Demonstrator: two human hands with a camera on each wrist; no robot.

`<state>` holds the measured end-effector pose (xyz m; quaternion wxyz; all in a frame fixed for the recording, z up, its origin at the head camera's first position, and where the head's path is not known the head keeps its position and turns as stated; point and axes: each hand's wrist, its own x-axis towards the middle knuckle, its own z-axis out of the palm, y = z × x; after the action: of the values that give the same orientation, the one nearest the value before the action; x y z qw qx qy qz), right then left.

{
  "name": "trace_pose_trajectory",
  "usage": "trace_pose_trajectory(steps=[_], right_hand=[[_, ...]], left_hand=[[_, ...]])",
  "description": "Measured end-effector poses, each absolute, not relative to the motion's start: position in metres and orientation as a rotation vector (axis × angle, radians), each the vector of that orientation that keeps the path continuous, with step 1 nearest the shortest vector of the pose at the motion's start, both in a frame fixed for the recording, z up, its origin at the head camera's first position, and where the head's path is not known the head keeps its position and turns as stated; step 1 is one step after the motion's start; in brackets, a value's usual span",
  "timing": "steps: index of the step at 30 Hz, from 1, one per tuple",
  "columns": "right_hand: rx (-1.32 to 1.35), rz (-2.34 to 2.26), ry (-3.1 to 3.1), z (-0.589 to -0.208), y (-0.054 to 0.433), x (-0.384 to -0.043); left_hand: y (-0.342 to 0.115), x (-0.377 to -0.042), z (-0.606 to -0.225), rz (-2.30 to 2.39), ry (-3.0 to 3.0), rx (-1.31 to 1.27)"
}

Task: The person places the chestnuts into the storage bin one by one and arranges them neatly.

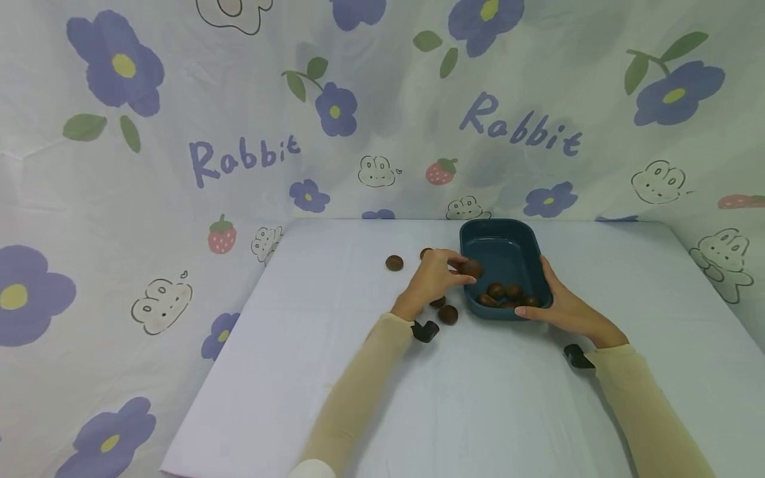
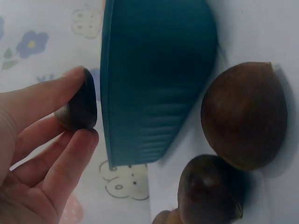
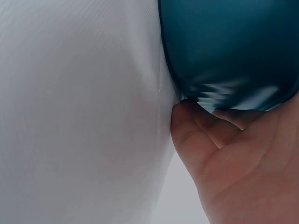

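My left hand pinches a brown chestnut between thumb and fingertips, over the left rim of a teal rectangular box. In the left wrist view this chestnut is dark and seen edge-on, close beside the box wall. My right hand grips the box at its near right corner, thumb over the near rim and fingers along the right side. The right wrist view shows those fingers against the box's outer wall. Several chestnuts lie inside, gathered at the near end.
On the white-covered table, loose chestnuts lie left of the box: one farther left, one near the box's near left corner, others partly hidden by my left hand. A patterned cloth with flowers and rabbits hangs behind the table.
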<state>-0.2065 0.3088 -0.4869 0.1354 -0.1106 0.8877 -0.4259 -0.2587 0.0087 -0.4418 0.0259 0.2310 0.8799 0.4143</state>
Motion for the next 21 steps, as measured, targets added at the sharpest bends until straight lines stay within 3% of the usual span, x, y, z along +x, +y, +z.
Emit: trace_pose_trajectory(steps=[21], right_hand=[[-0.332, -1.25, 2.574, -0.491, 0.311, -0.208]], left_hand=[[0.039, -0.26, -0.438, 0.578, 2.88, 0.968]])
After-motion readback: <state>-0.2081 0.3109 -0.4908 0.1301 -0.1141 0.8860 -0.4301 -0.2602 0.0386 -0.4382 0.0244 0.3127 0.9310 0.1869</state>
